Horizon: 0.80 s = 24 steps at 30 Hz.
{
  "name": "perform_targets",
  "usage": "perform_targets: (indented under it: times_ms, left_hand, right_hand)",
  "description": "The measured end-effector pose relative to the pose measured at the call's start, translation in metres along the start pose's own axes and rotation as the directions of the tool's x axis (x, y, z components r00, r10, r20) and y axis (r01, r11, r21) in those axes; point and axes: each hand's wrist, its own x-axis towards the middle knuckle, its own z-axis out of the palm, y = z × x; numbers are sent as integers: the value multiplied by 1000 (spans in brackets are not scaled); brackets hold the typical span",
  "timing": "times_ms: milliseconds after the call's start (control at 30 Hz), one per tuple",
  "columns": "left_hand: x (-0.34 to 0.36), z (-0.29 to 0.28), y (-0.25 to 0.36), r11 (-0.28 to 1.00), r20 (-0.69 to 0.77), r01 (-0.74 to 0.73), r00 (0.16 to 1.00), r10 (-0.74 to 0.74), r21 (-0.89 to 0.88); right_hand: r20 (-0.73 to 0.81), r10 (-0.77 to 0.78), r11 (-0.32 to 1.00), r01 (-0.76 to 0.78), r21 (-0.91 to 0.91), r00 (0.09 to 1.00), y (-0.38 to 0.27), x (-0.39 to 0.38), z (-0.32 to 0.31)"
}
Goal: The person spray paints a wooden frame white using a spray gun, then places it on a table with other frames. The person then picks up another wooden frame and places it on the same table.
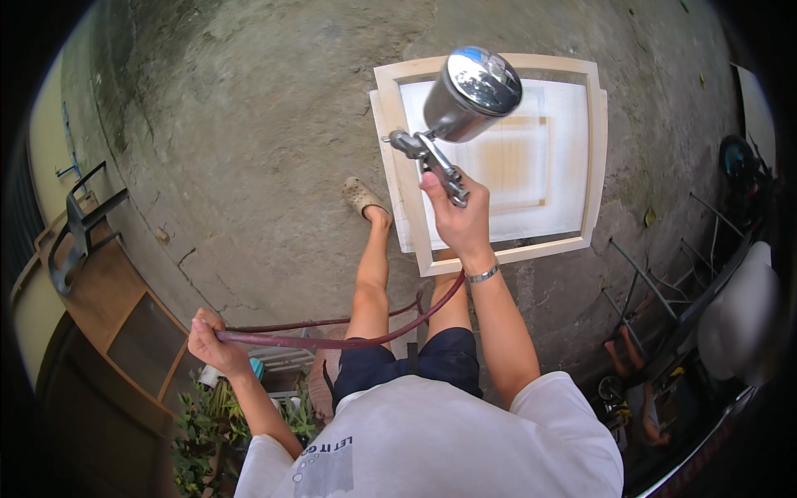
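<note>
My right hand [462, 214] is closed around the handle of a metal spray gun [433, 159], with a shiny silver cup [471, 95] on top. The gun is held over a pale wooden frame [591, 149] lying flat, partly hiding its upper left part. Inside the frame shows a white panel [560, 191] with a yellowish-brown square patch in its middle. Out to the left, my left hand [214, 339] grips a dark red hose [332, 341]. The hose curves across my thighs up toward my right wrist, and its joint with the gun is hidden.
Rough concrete ground [249, 149] surrounds the frame. On the left are a dark plastic chair [79, 232] and a brown wooden panel [124, 307]. Green plants [207, 423] stand at lower left. Metal bars [643, 274] and another person's legs [621, 353] appear at right.
</note>
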Motion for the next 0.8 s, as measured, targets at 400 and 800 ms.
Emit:
perform_targets:
  times_ms: [400,800]
  left_hand:
    - [2,17,7,1000,-4,-27,1000,27,-2]
    - [-9,84,36,994,137,-107,985,103,23]
  right_hand:
    - [-102,55,945,-85,-315,993,-28,68,-12]
    - [-382,-37,899,-137,-415,923,29,128,-168]
